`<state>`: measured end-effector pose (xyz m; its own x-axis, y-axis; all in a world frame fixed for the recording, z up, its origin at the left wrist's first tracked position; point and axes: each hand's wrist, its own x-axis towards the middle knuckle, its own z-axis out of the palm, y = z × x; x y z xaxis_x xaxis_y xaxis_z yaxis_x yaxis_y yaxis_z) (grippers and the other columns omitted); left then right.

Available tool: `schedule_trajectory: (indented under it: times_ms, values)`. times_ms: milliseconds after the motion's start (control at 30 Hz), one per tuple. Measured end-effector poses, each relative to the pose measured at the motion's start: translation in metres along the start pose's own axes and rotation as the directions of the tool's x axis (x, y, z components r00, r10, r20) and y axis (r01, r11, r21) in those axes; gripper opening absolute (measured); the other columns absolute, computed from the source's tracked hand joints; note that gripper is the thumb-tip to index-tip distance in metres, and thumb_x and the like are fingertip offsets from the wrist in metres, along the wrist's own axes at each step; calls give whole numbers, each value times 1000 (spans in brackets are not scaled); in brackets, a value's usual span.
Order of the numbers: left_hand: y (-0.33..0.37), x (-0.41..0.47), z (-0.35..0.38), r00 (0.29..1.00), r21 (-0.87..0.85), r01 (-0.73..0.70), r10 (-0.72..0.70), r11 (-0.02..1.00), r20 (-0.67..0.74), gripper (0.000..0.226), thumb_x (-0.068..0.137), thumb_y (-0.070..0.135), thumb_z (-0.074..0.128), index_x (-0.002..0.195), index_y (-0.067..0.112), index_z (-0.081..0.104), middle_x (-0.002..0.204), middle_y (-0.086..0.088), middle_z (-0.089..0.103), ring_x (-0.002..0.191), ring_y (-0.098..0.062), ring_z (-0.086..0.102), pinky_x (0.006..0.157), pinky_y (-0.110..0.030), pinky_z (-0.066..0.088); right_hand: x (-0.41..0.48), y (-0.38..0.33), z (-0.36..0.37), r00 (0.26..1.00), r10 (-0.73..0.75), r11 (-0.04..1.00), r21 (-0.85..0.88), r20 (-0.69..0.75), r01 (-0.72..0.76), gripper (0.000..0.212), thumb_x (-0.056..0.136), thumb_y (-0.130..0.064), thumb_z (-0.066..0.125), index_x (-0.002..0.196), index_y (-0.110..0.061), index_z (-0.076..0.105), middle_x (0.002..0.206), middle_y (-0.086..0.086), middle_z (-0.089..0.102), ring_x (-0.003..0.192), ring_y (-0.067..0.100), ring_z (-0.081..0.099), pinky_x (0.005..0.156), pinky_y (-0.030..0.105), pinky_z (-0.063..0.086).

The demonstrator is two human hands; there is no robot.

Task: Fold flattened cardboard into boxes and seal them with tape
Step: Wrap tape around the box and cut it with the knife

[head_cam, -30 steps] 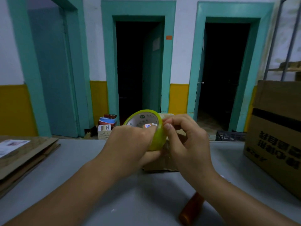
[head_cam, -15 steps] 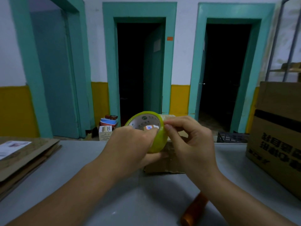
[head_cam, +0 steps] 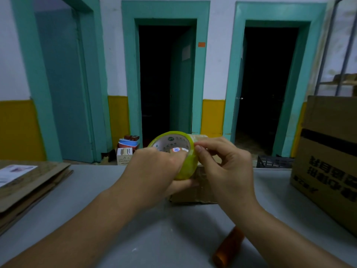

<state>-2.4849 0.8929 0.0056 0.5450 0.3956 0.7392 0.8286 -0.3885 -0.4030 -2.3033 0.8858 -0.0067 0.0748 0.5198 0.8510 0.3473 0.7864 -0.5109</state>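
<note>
A roll of yellow-green tape (head_cam: 186,167) is held up above the grey table (head_cam: 81,192). My left hand (head_cam: 154,171) grips the roll, fingers curled around its near side. My right hand (head_cam: 222,167) pinches at the roll's outer edge with thumb and forefinger, where the tape end lies. Behind both hands a small folded cardboard box (head_cam: 193,194) stands on the table, mostly hidden by them.
A stack of flattened cardboard (head_cam: 29,182) with a white label lies at the left. A large brown carton (head_cam: 328,161) with printing stands at the right. An orange cylinder (head_cam: 228,246) lies near the table's front edge under my right forearm. Doorways lie beyond the table.
Both hands and the tape roll have stayed almost still. My right thumb and forefinger keep working at the roll's edge.
</note>
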Motion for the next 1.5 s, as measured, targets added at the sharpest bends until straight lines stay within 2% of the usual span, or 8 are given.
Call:
schedule_trajectory:
  times_ms: [300,500,633,833,1033,1267,1433,1500]
  values:
    - [1,0,0,1000,19,-10,10,1000,16,61,73,72,75,98,16,77,73,-3,75,57,-24,70,44,-30,50,1,4,-1,1000,6,1000,-14,23,-6,17,92,-6,74,104,-15,81,100,-6,76,98,7,71,81,15,55]
    - [-7,-2,2,998,44,-63,63,997,11,72,74,76,71,112,16,77,78,-7,77,61,-27,71,49,-32,54,12,5,-15,957,220,970,62,191,-236,11,89,-21,75,100,-21,80,96,-7,78,96,12,73,83,38,64]
    - [-10,-1,0,993,61,-120,120,991,7,76,70,75,74,115,14,77,79,-11,76,59,-29,69,46,-32,52,17,5,-22,930,242,957,89,275,-275,9,89,-21,76,98,-19,80,97,-1,78,97,18,74,85,47,63]
    - [-9,0,-1,988,113,-152,149,982,41,80,61,72,82,112,10,77,70,-11,74,53,-30,66,45,-33,52,17,6,-20,947,172,985,-46,270,-166,6,93,-20,73,90,-22,77,87,-7,75,89,10,71,77,28,61]
    - [-8,0,-3,986,91,-167,166,982,21,77,60,69,87,111,12,77,72,-8,74,55,-29,66,50,-34,55,17,6,-14,914,201,978,-121,352,-169,22,103,-19,59,82,-21,66,75,-7,60,67,1,56,59,14,44]
    - [-3,1,-5,990,-55,-135,133,989,-44,63,68,65,85,102,13,78,75,-8,74,58,-26,64,52,-28,51,19,1,-12,930,280,959,-36,239,-280,20,104,-17,55,87,-15,66,75,3,66,68,10,63,58,24,55]
    - [-12,0,-7,998,-251,-70,68,966,-17,67,89,77,56,102,14,74,71,-2,69,58,-18,60,59,-22,35,27,-5,-25,909,319,914,167,268,-370,19,104,-17,54,101,-11,71,87,4,74,80,15,69,68,29,56]
    - [-15,-1,-7,998,-296,-66,62,953,-24,63,89,76,54,97,17,72,68,0,67,57,-18,58,57,-23,34,26,-6,-27,908,304,907,205,289,-368,24,102,-29,55,107,-14,74,91,2,76,85,14,71,71,28,57]
